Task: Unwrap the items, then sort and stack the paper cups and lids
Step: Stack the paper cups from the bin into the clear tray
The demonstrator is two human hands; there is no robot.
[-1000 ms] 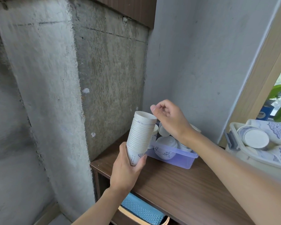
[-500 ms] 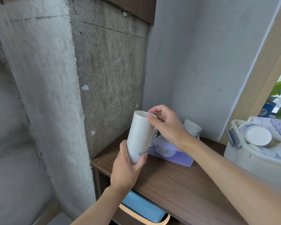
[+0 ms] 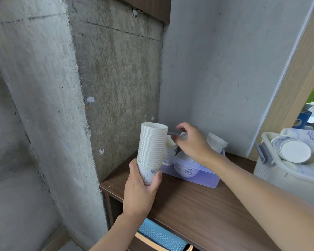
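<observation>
My left hand [image 3: 140,192] grips the bottom of a tall stack of white paper cups [image 3: 151,142] and holds it upright above the left end of the wooden cabinet top [image 3: 198,205]. Just right of the stack, my right hand [image 3: 194,144] is over a clear purple bin [image 3: 203,176], thumb and fingers curled round the rim of a single paper cup [image 3: 184,137]. More white cups lie in the bin, and a short stack [image 3: 217,144] stands at its far right corner.
A white basket [image 3: 268,171] at the right holds blue-patterned cups and lids [image 3: 294,151]. Rough concrete wall rises close on the left, and a grey wall stands behind the bin. A blue woven basket [image 3: 159,236] sits in the shelf below.
My right hand has left the top of the tall stack and moved right and down to a cup in the purple bin. The left hand keeps the stack still.
</observation>
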